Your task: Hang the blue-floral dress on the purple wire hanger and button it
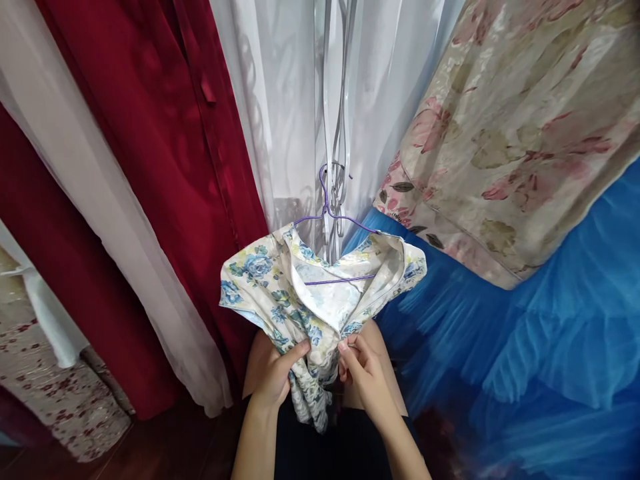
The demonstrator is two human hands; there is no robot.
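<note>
A cream garment with blue and yellow flowers (260, 267) hangs on a purple wire hanger (326, 212) in front of me, its V neckline facing up. My left hand (280, 375) is closed on the gathered front of the garment, thumb on top of the cloth. The fingers of my right hand (361, 363) pinch the front edge just below the point of the V. The cloth's lower part bunches between my hands and hangs over my lap. White straps (327, 100) come down behind and around the hanger's hook.
Dark red drapes (165, 167) and pale sheer cloth (135, 267) hang at the left. White fabric (280, 100) hangs behind the hanger. On the right are a floral beige cloth (530, 133) and blue tulle (480, 340). My knees are close under the garment.
</note>
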